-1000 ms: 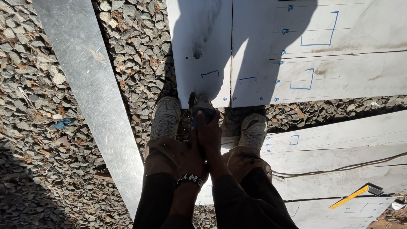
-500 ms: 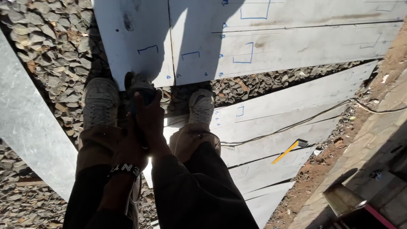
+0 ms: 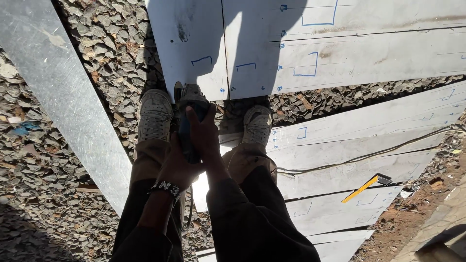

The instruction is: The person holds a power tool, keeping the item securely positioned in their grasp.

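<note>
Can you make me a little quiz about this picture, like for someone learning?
1. True or false: both hands grip the grinder.
2. Which wrist wears the beaded band? A) left B) right C) neither
3. Fill in: the yellow tool lies on a metal ____.

Key:
1. True: the left hand and right hand both wrap around it.
2. A
3. sheet; the sheets rest on gravel.
</note>
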